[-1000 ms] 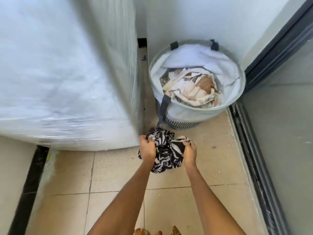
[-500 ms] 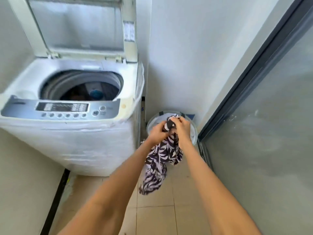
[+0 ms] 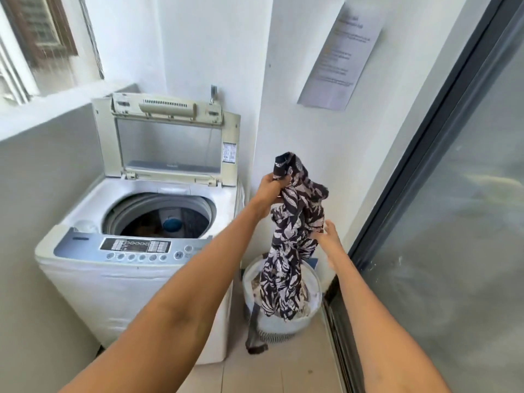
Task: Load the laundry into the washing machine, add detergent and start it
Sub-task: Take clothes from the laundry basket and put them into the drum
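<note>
Patterned garment (image 3: pixel 292 236) hangs above the laundry basket (image 3: pixel 313 282), right of the washing machine (image 3: pixel 119 279). Left hand (image 3: pixel 268 190) grip clamped on its top; right hand (image 3: pixel 330 236) fingers apart, touching cloth. Drum (image 3: pixel 158 219) open, lid (image 3: pixel 167 143) upright; basket holds pale laundry.

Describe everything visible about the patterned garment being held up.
The garment is dark, thin-looking fabric with a pale leaf print. It hangs crumpled and lengthwise in the air, its lower end dangling over the laundry basket. The left hand grips its top; the right hand touches its side, fingers loose.
</note>
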Demonstrator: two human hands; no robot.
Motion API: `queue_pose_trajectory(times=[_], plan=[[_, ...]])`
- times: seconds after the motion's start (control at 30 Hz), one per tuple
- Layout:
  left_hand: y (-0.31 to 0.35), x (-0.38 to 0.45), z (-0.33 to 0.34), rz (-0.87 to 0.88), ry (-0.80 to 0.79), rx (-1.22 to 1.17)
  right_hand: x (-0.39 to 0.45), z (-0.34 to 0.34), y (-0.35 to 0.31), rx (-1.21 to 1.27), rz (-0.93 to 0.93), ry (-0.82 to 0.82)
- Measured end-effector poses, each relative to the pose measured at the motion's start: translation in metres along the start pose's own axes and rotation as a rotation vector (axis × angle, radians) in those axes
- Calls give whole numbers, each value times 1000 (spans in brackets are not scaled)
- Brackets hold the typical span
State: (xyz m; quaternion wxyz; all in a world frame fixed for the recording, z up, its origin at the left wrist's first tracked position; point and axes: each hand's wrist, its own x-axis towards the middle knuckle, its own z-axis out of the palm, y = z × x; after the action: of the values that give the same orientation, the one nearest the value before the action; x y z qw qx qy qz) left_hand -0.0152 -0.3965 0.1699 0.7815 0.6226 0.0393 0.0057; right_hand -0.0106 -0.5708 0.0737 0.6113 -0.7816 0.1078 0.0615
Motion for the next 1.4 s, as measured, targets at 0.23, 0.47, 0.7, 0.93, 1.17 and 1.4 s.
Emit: queue_pose_trajectory(times=[0.23,0.47,0.7,0.93,1.17,1.4], plan=[[26,21,-14,-5,65,108,2,2,-72,150,-257,6],[22,34,-17,-124,-35,657,23,0,-135,-190,-479,-21],[32,32,-12,37,-407,638,17,10,-154,-361,-494,96],[53,40,10,337,126,435,25,-7,-153,-296,-454,-17],[95,36,16,369,145,151,32,-19,-121,-622,-337,-84],[97,32,-28,230,71,356,25,-47,-185,-376,-326,338]])
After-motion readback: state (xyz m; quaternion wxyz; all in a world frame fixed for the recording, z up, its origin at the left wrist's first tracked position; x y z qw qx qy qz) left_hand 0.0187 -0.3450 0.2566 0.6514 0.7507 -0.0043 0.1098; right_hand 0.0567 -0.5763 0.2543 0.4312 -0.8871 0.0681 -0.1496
